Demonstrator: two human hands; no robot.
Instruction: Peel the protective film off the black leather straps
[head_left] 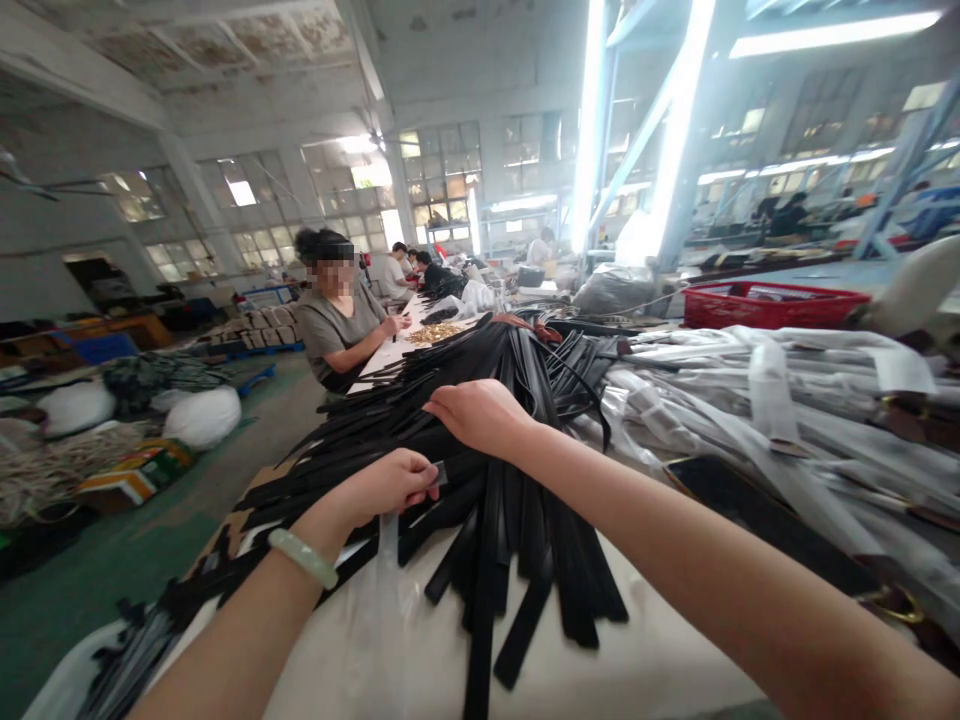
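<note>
My left hand (pixel 390 485), with a pale green bangle (pixel 303 557) on its wrist, is closed on a long clear plastic sleeve (pixel 388 570). One end of the sleeve sticks out past my fingertips and the rest hangs down over the white tabletop (pixel 600 650). Farther forward, my right hand (pixel 484 418) is bent at the wrist above a heap of black straps (pixel 525 520). Its fingers are pinched together; whatever they hold, if anything, is hidden. The straps fan out toward me beneath both hands.
Plastic-wrapped belts (pixel 780 400) are piled at the right, beside a black phone-like slab (pixel 765 520). Behind them stands a red basket (pixel 776 303). A co-worker (pixel 337 320) works at the table's left side, near small gold-coloured parts (pixel 435 333).
</note>
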